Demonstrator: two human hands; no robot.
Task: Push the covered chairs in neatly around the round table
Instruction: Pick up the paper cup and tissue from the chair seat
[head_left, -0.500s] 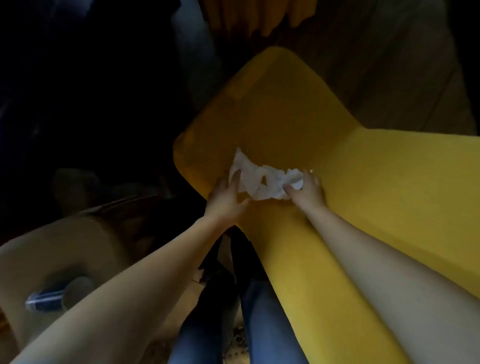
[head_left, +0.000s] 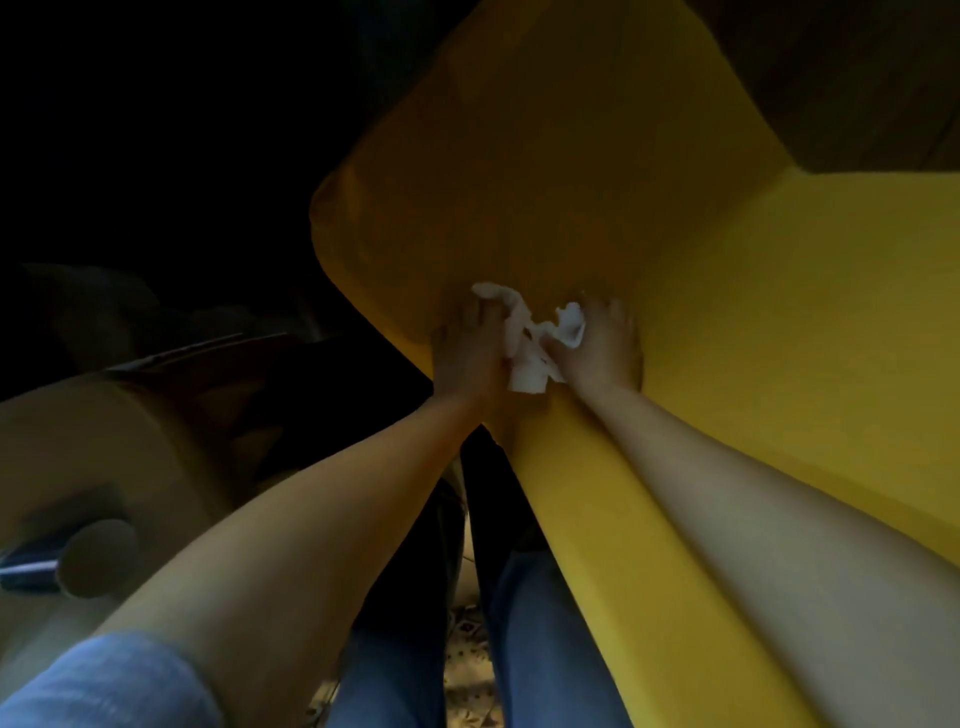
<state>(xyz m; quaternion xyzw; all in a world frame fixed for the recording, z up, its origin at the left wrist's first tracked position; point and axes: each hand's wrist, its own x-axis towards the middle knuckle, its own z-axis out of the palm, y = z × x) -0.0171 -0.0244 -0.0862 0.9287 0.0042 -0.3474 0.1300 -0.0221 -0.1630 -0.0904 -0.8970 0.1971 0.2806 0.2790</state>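
A chair in a yellow cover (head_left: 727, 312) fills the right and middle of the head view, its seat stretching up and left and its back running along the right. A crumpled white tissue (head_left: 530, 338) lies at the seat's near edge. My left hand (head_left: 467, 358) grips the tissue's left side with fingers curled over it. My right hand (head_left: 602, 348) pinches its right side. Both hands rest on the yellow cover, close together.
A pale round table edge (head_left: 93, 431) shows at lower left, with a dark bottle (head_left: 31, 566) and a round lid or cup (head_left: 98, 556) on it. My legs in blue jeans (head_left: 540, 639) stand below. The area at upper left is too dark to read.
The tissue has been bunched up tighter between my two hands, which have come closer together. The view has closed in on the chair seat.
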